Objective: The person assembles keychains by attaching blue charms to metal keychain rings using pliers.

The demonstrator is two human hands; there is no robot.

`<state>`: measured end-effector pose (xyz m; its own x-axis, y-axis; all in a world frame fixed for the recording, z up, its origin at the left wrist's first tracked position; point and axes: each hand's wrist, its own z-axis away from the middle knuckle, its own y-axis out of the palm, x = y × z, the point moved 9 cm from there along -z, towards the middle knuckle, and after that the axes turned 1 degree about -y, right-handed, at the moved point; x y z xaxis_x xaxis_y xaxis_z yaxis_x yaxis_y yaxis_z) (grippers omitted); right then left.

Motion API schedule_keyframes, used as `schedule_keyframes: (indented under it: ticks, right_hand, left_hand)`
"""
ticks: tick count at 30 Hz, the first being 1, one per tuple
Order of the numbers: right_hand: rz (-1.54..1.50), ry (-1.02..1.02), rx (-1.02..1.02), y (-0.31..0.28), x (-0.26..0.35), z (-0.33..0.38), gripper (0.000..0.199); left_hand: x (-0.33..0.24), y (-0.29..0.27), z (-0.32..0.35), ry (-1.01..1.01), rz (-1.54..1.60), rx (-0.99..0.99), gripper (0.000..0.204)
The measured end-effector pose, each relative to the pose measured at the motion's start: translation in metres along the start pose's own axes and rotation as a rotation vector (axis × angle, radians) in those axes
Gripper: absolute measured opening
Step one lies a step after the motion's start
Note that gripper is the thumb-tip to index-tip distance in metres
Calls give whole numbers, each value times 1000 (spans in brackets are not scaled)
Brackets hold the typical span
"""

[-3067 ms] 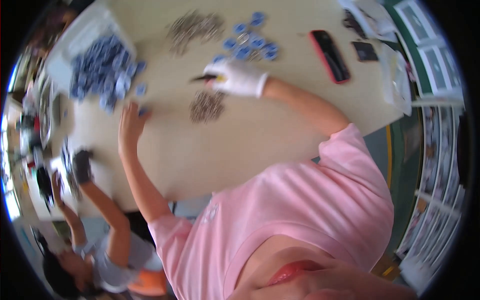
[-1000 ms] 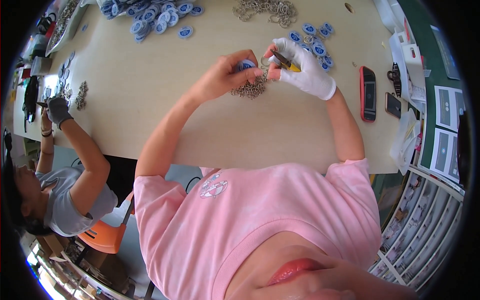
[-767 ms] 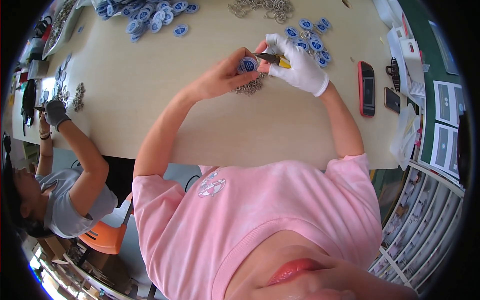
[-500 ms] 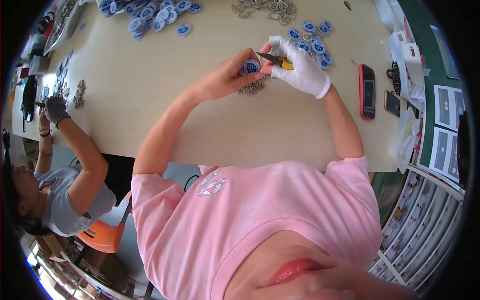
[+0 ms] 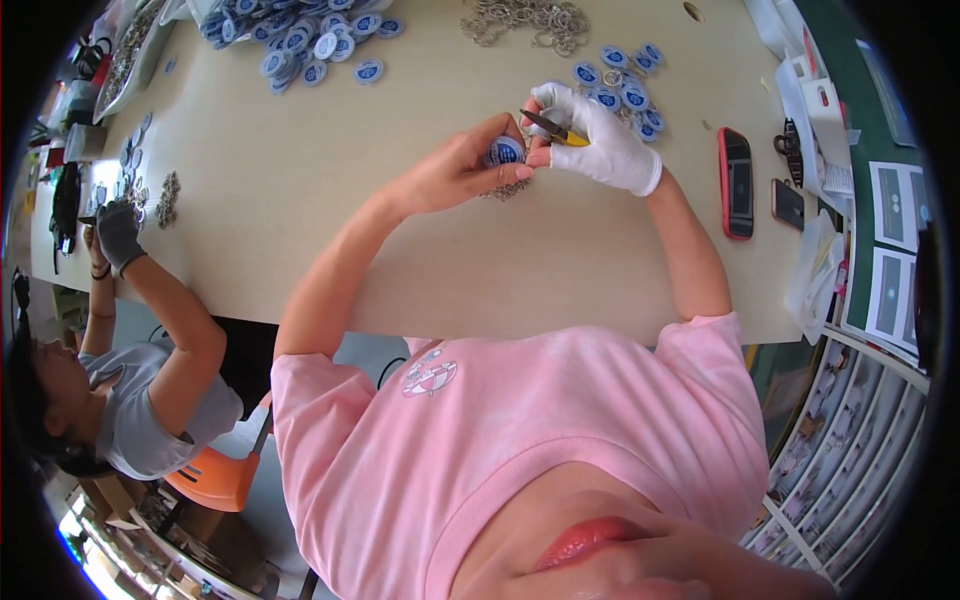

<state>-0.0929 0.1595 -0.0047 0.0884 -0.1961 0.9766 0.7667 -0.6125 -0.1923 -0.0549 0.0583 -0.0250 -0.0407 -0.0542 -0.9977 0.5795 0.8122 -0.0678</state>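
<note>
My left hand (image 5: 462,168) is bare and pinches a small round blue and white badge (image 5: 505,152) above the pale table (image 5: 300,200). My right hand (image 5: 598,140) wears a white glove and grips small pliers with yellow handles (image 5: 553,128), their tip meeting the badge. A little heap of metal rings (image 5: 505,190) lies on the table right under both hands.
A pile of blue badges (image 5: 290,35) lies far left, a smaller group (image 5: 625,85) beyond my right hand, more metal rings (image 5: 525,20) at the far edge. Two phones (image 5: 737,182) and papers (image 5: 885,260) lie right. A co-worker in a dark glove (image 5: 120,235) sits left.
Three seconds ago my hands were apart on the table; since then they have come together over the ring heap, with the badge held to the pliers. In the last second they barely shifted.
</note>
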Motion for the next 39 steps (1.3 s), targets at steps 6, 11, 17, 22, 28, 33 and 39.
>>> schedule_keyframes:
  ticks: [6,11,17,22,28,33,39]
  right_hand:
    - [-27,-25,-10,1,-4,0,41]
    - [-53,-47,81,12,6,-6,37]
    - [-64,3,85,15,12,2,31]
    - [-54,6,79,18,13,1,29]
    - [10,-25,-9,7,17,4,23]
    - [32,-78,88,12,23,-2,21]
    - [-99,-17,72,11,11,-1,19]
  left_hand:
    - [-15,-3,0,97,-184,-26,27]
    - [-19,-6,8,92,-252,1,28]
    - [-12,11,7,60,64,120,25]
    - [-18,10,13,81,-69,175,20]
    - [-16,11,2,120,15,137,20]
    - [-14,4,7,100,90,25,22]
    - [-18,2,5,58,-83,21,19]
